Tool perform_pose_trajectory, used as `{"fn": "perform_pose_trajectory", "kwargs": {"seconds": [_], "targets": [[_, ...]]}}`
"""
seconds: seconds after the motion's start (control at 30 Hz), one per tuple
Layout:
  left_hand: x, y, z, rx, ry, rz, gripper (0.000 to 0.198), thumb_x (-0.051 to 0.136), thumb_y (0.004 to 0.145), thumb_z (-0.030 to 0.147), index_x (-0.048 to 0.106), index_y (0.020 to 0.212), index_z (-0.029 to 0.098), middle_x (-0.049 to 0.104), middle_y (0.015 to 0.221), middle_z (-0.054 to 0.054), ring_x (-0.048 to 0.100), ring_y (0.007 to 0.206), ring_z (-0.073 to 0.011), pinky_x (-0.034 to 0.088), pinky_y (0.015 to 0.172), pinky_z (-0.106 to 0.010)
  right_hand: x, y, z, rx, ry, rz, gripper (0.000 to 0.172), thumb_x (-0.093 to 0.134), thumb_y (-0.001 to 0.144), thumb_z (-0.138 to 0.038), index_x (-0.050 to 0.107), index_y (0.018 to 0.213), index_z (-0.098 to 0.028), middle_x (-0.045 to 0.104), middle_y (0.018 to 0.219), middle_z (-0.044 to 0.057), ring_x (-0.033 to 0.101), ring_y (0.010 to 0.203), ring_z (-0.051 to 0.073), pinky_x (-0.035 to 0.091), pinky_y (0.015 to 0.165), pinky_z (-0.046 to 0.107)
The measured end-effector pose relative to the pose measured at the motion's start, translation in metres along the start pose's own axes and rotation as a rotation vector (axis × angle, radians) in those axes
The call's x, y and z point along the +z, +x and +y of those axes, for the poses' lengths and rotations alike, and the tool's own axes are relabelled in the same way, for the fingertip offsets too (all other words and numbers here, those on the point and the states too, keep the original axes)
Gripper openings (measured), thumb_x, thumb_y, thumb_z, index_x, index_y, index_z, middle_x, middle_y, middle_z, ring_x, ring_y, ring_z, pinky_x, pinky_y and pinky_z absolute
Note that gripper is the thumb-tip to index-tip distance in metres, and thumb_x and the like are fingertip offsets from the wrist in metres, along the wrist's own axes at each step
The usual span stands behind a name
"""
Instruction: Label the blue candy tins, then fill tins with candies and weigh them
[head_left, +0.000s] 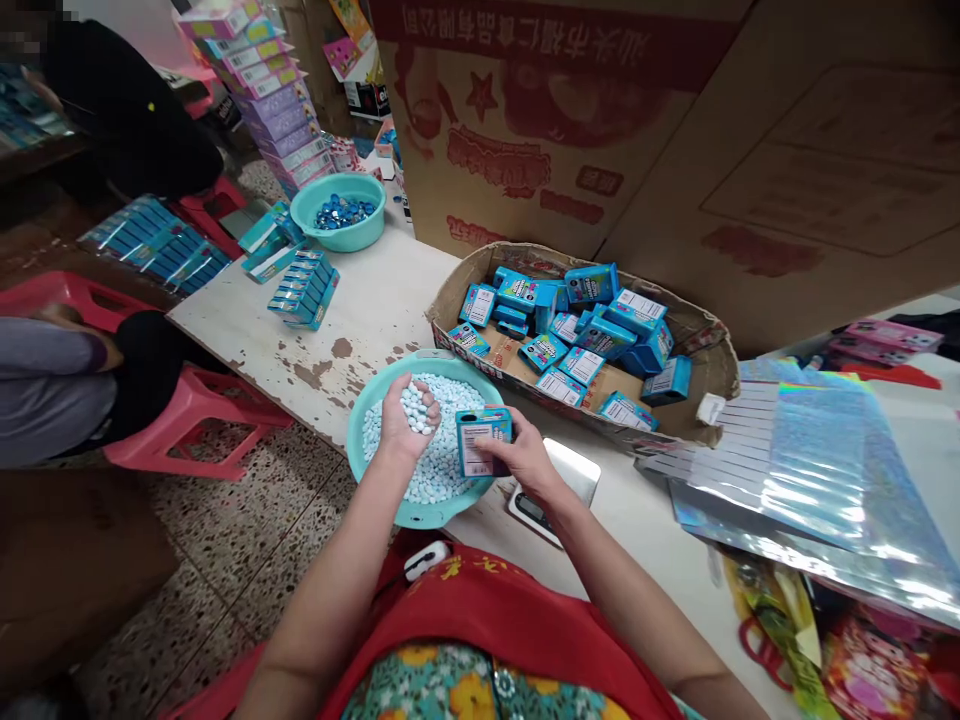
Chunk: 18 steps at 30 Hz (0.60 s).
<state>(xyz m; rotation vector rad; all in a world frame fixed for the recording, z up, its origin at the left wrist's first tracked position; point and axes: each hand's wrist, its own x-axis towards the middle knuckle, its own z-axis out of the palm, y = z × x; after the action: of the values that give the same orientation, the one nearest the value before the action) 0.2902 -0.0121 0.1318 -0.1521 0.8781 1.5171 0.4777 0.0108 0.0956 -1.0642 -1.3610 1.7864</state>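
My left hand (407,420) is cupped, palm up, around a heap of small pale candies (416,408). It hovers over a turquoise basin (420,515) filled with the same pale pieces. Above the basin's right side, my right hand (517,450) grips a small blue box (474,445), its thumb across the white label on the side facing me. Whether the box's top is open I cannot tell. A white kitchen scale (574,468) lies on the table beside the basin, partly covered by my right hand and wrist.
A cut-down carton (709,420) behind the basin holds many blue boxes. Further left stand bundled blue boxes (304,290) and a second basin (349,238) with shiny blue pieces. Holographic sheets (817,460) and red scissors (765,650) lie right. Two people sit at left; a large carton (525,130) rises behind.
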Motion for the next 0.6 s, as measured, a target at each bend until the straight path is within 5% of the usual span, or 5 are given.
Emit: {"fn": "perform_pose_trajectory", "kwargs": {"seconds": [0.23,0.6], "targets": [[0.016,0.002,-0.021,0.362,0.165,0.087,0.027,0.064,0.070,0.039,0.051,0.074,0.016,0.055,0.059,0.003,0.060,0.057,-0.0127,0.047,0.057,-0.025,0.024,0.003,0.004,-0.375,-0.617,0.106,0.031,0.071,0.073,-0.032,0.060,0.099,-0.022,0.060,0.096,0.005,0.054,0.092,0.025,0.041,0.082,0.037],[0.014,0.006,-0.022,0.614,0.378,0.122,0.022,0.064,0.073,0.035,0.055,0.072,0.016,0.047,0.048,0.006,0.051,0.046,-0.0088,0.044,0.054,-0.022,0.033,0.005,-0.005,-0.447,-0.902,0.015,0.032,0.070,0.073,-0.024,0.058,0.102,-0.022,0.062,0.098,0.005,0.053,0.094,0.027,0.037,0.079,0.035]]}}
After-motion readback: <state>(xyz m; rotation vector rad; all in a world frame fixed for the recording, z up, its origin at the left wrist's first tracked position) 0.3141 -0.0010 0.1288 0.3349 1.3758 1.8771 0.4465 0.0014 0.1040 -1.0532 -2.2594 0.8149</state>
